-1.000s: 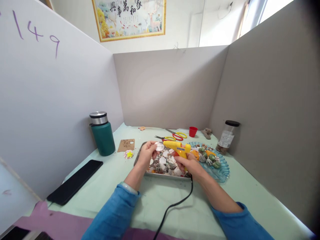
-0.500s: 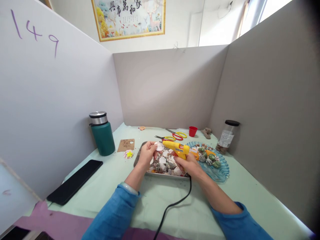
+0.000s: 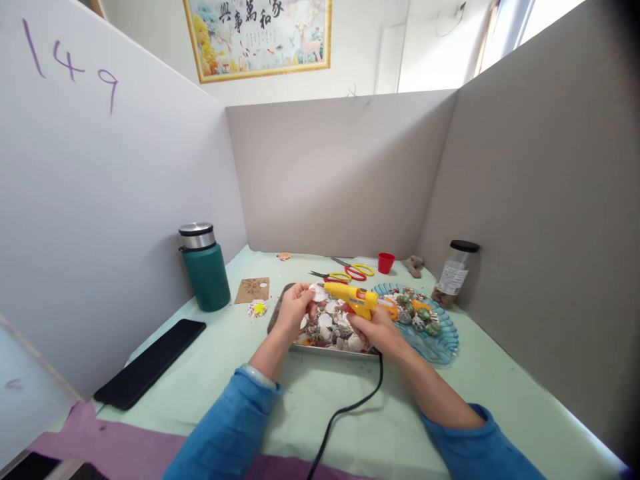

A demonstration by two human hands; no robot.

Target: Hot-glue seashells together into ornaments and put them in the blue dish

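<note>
Between the fingertips of my left hand [image 3: 296,310] is a white seashell [image 3: 319,292]. My right hand [image 3: 379,328] is wrapped round the grip of a yellow hot glue gun [image 3: 354,298], whose nozzle points left and meets or nearly meets the shell. A clear glue stick [image 3: 387,303] juts from its back, and a black cord [image 3: 345,413] runs down toward me. Both hands are above a metal tray [image 3: 333,351] full of mixed shells. Beside my right hand stands a blue scalloped plate [image 3: 440,350] with green-striped snail shells [image 3: 419,316] and orange pieces on it.
Left of the tray lie a decorated shell piece with a yellow star [image 3: 257,308] and a brown card [image 3: 253,290]. A green bottle [image 3: 204,273] and a black phone-like slab [image 3: 150,363] are farther left. Scissors [image 3: 345,270], a red cup [image 3: 385,263] and a jar [image 3: 454,273] stand behind.
The glue gun's tip has shifted very slightly left and down against the shell. Otherwise both hands and the things around them stay where they were.
</note>
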